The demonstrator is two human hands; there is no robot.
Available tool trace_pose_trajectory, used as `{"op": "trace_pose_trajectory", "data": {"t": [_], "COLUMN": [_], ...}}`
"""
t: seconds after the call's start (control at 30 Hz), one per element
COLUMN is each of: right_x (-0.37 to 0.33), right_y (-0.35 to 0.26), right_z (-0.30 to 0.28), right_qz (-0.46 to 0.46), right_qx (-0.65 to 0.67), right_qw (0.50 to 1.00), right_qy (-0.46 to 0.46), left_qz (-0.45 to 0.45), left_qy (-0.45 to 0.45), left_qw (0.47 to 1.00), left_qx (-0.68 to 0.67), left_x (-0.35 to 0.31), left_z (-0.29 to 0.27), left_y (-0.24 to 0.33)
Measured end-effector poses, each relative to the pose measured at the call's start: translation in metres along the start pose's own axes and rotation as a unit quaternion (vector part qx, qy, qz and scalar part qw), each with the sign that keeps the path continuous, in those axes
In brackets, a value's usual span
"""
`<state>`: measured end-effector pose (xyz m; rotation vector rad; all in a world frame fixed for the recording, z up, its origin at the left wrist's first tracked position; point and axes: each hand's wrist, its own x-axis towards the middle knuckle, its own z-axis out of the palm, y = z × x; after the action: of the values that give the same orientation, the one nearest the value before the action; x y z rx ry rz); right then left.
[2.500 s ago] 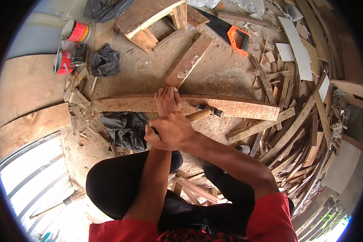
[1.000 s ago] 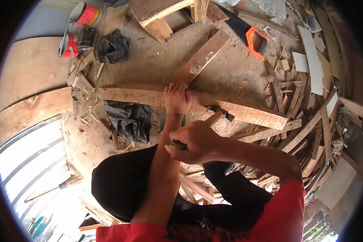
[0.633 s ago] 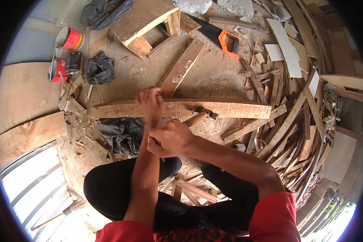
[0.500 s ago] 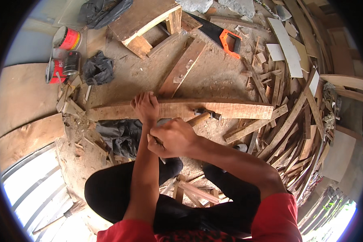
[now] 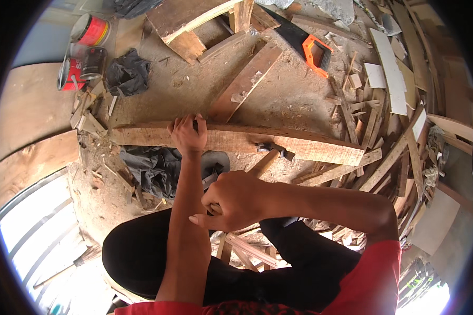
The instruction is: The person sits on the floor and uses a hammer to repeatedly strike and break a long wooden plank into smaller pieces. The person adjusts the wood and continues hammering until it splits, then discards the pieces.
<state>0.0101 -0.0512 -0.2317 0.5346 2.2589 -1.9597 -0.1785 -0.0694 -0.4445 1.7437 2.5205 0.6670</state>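
Note:
A long wooden beam [image 5: 320,148] lies crosswise in front of me, its pale, rough-sawn side facing me. My left hand [image 5: 188,135] is closed over its top edge, left of the middle. In the closed fingers of my right hand [image 5: 234,202] is a hammer [image 5: 264,163] with a wooden handle. The hammer's dark metal head is at the beam's near side, right of my left hand; whether it touches the wood I cannot tell. My right hand is close to my left forearm and hides the lower handle.
A brown plank [image 5: 247,81] stretches away behind the beam. Farther off are a low wooden bench [image 5: 194,18] and a handsaw with an orange handle [image 5: 316,56]. Paint cans [image 5: 92,30] stand at the left. Scrap wood [image 5: 376,118] is piled along the right; black plastic [image 5: 150,170] lies near the beam.
My right hand has come back toward me with the hammer, and its elbow has swung outward. My left hand keeps its hold on the beam. The whole view has shifted slightly.

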Motion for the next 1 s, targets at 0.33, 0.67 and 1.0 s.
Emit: {"op": "trace_pose_trajectory", "data": {"t": [0.33, 0.67, 1.0], "right_x": [-0.011, -0.016, -0.018], "right_y": [0.016, 0.022, 0.018], "right_z": [0.027, 0.027, 0.026], "right_qz": [-0.082, -0.107, -0.082], "right_qx": [-0.020, -0.034, -0.057], "right_qw": [0.989, 0.988, 0.990], "right_qy": [0.118, 0.106, 0.098], "left_qz": [0.034, 0.027, 0.009], "left_qy": [0.019, 0.001, 0.019], "left_qw": [0.999, 1.000, 1.000], "left_qx": [-0.009, -0.013, -0.019], "left_x": [0.000, -0.002, 0.004], "left_z": [-0.001, 0.003, 0.004], "left_y": [-0.002, -0.005, -0.003]}}
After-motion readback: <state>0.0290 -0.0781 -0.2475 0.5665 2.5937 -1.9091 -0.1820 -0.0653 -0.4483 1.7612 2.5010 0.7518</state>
